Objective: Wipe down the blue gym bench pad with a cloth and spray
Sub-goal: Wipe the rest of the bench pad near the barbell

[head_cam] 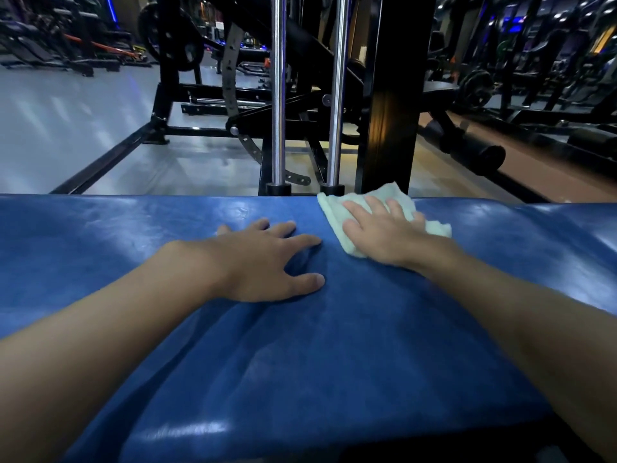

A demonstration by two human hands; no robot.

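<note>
The blue bench pad (300, 345) fills the lower half of the view, glossy and creased. My right hand (384, 235) lies flat on a pale green cloth (337, 208), pressing it onto the pad near the far edge. My left hand (267, 262) rests palm down on the bare pad just left of the cloth, fingers spread and holding nothing. No spray bottle is in view.
Two chrome guide rods (277, 95) and a black upright post (390, 95) rise just beyond the pad's far edge. A black machine frame (110, 158) stands on the grey floor behind. More gym machines line the back.
</note>
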